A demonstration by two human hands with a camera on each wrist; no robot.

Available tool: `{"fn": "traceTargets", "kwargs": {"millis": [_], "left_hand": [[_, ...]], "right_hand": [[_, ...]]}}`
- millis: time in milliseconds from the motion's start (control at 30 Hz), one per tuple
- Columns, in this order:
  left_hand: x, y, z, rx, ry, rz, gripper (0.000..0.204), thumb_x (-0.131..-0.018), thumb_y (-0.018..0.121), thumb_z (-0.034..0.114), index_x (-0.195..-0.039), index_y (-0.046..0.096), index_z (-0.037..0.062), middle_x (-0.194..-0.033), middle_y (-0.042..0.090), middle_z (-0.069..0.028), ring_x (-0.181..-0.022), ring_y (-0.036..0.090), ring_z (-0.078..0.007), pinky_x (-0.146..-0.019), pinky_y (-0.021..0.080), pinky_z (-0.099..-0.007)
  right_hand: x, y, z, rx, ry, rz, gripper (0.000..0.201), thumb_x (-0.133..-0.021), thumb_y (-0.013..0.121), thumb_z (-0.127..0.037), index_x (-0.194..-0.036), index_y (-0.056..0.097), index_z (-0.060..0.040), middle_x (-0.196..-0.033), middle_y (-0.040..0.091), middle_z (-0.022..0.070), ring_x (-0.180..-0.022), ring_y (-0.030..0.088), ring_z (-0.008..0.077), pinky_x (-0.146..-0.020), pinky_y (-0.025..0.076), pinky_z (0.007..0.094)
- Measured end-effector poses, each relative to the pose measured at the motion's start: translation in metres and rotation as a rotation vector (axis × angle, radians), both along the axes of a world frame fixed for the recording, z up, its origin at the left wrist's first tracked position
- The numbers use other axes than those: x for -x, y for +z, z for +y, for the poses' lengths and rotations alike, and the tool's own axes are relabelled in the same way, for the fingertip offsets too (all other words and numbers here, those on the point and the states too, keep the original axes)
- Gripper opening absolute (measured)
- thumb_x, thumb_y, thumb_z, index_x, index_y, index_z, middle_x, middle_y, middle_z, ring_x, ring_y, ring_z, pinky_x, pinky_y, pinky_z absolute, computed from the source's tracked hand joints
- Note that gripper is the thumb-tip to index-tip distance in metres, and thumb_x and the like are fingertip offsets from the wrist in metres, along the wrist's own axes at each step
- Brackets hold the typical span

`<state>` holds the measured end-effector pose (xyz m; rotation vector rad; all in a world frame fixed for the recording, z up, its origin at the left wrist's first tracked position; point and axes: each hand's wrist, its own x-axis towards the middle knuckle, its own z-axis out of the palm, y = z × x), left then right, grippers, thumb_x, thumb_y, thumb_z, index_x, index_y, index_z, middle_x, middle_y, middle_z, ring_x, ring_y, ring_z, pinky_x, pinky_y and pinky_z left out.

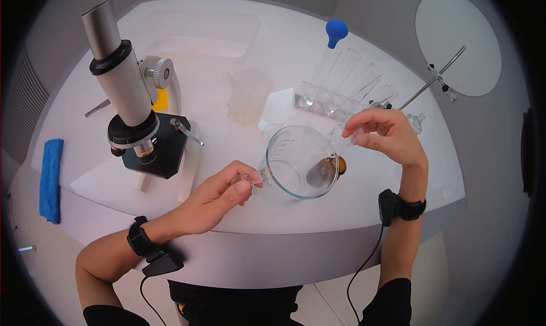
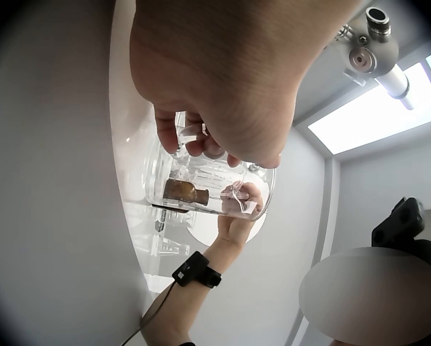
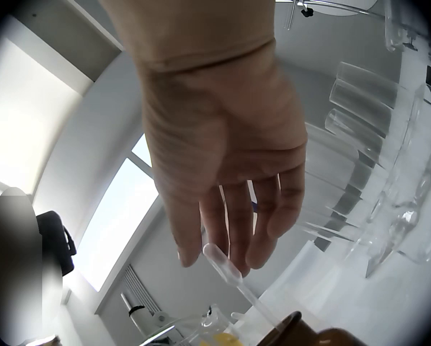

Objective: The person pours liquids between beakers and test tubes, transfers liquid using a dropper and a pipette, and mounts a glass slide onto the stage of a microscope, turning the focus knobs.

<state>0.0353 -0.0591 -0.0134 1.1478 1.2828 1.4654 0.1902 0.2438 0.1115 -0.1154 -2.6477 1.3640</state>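
A clear glass beaker with a handle and printed markings (image 1: 282,149) stands at the table's front, its wide rim facing up. My left hand (image 1: 219,195) grips its handle (image 1: 250,182) from the left. On the far side of the beaker, partly seen through its glass, is a small brown bottle (image 2: 179,190). With thumb and fingers, my right hand (image 1: 387,133) pinches the bulb of a translucent plastic dropper (image 3: 223,264) above that bottle. In the right wrist view, the dropper's stem slants down to the bottle's mouth (image 3: 293,321), where its tip is hidden.
A microscope (image 1: 128,93) stands left, with a folded blue cloth (image 1: 52,181) at the table edge. Behind are a translucent jug (image 1: 248,93), a clear tray (image 1: 199,36) and a white card (image 1: 277,108). A rack of test tubes (image 1: 327,101), with a blue rubber bulb (image 1: 336,31), stands back right.
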Motion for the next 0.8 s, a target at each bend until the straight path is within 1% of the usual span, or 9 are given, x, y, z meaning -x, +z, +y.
{"fn": "traceTargets", "kwargs": {"millis": [67,100,167,300,367,500,567,667,800], "left_hand": [[0.0,0.0,0.0,-0.005,0.001,0.008,0.041,-0.104,0.039,0.044,-0.12,0.049,0.0069,-0.101,0.051,-0.002,-0.085,0.046,-0.0107,-0.082,0.042,-0.0266],[0.0,0.0,0.0,-0.008,0.0,0.005,0.041,-0.104,0.039,0.044,-0.12,0.049,0.0068,-0.101,0.052,-0.002,-0.085,0.046,-0.0107,-0.082,0.042,-0.0266],[0.0,0.0,-0.001,-0.016,-0.004,0.009,0.042,-0.104,0.039,0.044,-0.12,0.049,0.0067,-0.101,0.052,-0.002,-0.085,0.046,-0.0107,-0.082,0.042,-0.0265],[0.0,0.001,-0.001,-0.004,-0.003,0.004,0.042,-0.104,0.039,0.043,-0.121,0.049,0.0062,-0.103,0.052,-0.0019,-0.085,0.046,-0.0106,-0.082,0.042,-0.0265],[-0.001,0.002,-0.001,0.001,-0.003,0.001,0.042,-0.104,0.039,0.043,-0.121,0.049,0.0061,-0.104,0.053,-0.0018,-0.086,0.046,-0.0106,-0.082,0.042,-0.0266],[-0.002,0.004,-0.001,-0.005,0.007,-0.01,0.041,-0.104,0.039,0.043,-0.121,0.049,0.0063,-0.102,0.052,-0.0018,-0.086,0.046,-0.0103,-0.082,0.042,-0.0265],[-0.001,0.003,-0.001,-0.004,0.009,-0.011,0.041,-0.104,0.039,0.043,-0.121,0.049,0.0064,-0.103,0.052,-0.0018,-0.086,0.046,-0.0103,-0.082,0.042,-0.0264],[0.001,0.001,-0.003,0.001,-0.007,0.003,0.04,-0.104,0.039,0.042,-0.12,0.049,0.0065,-0.105,0.052,-0.0021,-0.086,0.046,-0.0103,-0.082,0.042,-0.0265],[0.0,0.0,-0.003,-0.003,-0.008,0.002,0.041,-0.104,0.04,0.042,-0.121,0.049,0.0055,-0.108,0.053,-0.0031,-0.086,0.046,-0.0105,-0.083,0.042,-0.0267]], "right_hand": [[0.0,0.002,0.0,-0.165,0.027,-0.064,0.025,-0.08,0.078,-0.021,-0.101,0.072,-0.0075,-0.092,0.072,0.0042,-0.069,0.063,0.01,-0.061,0.048,0.0217],[0.0,0.004,-0.001,-0.165,0.027,-0.065,0.025,-0.08,0.078,-0.021,-0.101,0.072,-0.0075,-0.092,0.072,0.0042,-0.069,0.063,0.01,-0.061,0.048,0.0217],[-0.001,0.01,-0.005,-0.201,0.012,-0.263,0.032,-0.073,0.084,-0.026,-0.096,0.072,-0.0078,-0.095,0.072,0.0041,-0.071,0.063,0.0097,-0.059,0.046,0.0216],[0.002,0.003,-0.008,-0.181,0.055,-0.365,0.039,-0.067,0.088,-0.032,-0.091,0.07,-0.0064,-0.095,0.072,0.0059,-0.073,0.064,0.0107,-0.057,0.043,0.0218],[0.005,-0.005,-0.003,-0.308,0.143,-0.446,0.042,-0.064,0.089,-0.035,-0.085,0.068,-0.0052,-0.089,0.07,0.0066,-0.072,0.064,0.0115,-0.054,0.041,0.0226],[0.006,-0.024,0.006,-0.297,0.266,-0.35,0.044,-0.065,0.088,-0.037,-0.088,0.069,-0.0048,-0.08,0.067,0.0055,-0.068,0.06,0.0115,-0.053,0.039,0.0232],[0.007,-0.015,-0.002,-0.369,0.184,-0.442,0.042,-0.068,0.085,-0.036,-0.092,0.071,-0.0049,-0.073,0.062,0.003,-0.064,0.056,0.0115,-0.053,0.039,0.0237],[0.005,-0.006,-0.008,-0.452,0.171,-0.46,0.04,-0.071,0.082,-0.035,-0.095,0.071,-0.0053,-0.07,0.06,0.0015,-0.062,0.053,0.0109,-0.053,0.039,0.0234],[-0.008,0.003,0.008,-0.458,0.114,-0.42,0.037,-0.07,0.08,-0.032,-0.095,0.071,-0.0056,-0.067,0.058,0.001,-0.06,0.053,0.0101,-0.053,0.038,0.0234]]}}
